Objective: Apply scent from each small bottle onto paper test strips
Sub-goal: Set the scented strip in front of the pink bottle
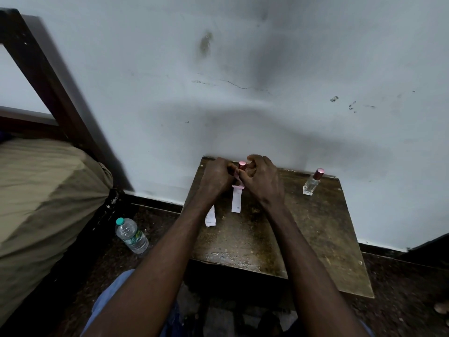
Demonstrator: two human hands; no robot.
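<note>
Fingers [230, 169] of the left hand [216, 177] pinch a paper strip [236, 202], the right hand [263, 182] curled round a pink-capped bottle [242, 165].

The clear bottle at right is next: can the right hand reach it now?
Probably yes: the clear bottle stands alone, nothing between it and the right hand, though that hand is busy at the other bottle.

Pink-capped clear bottle [313, 182]; white strip [236, 201] (pink top); green-capped water bottle [132, 235].

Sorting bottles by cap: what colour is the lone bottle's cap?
Metallic rose-pink cap, clearest in the head view.
</note>
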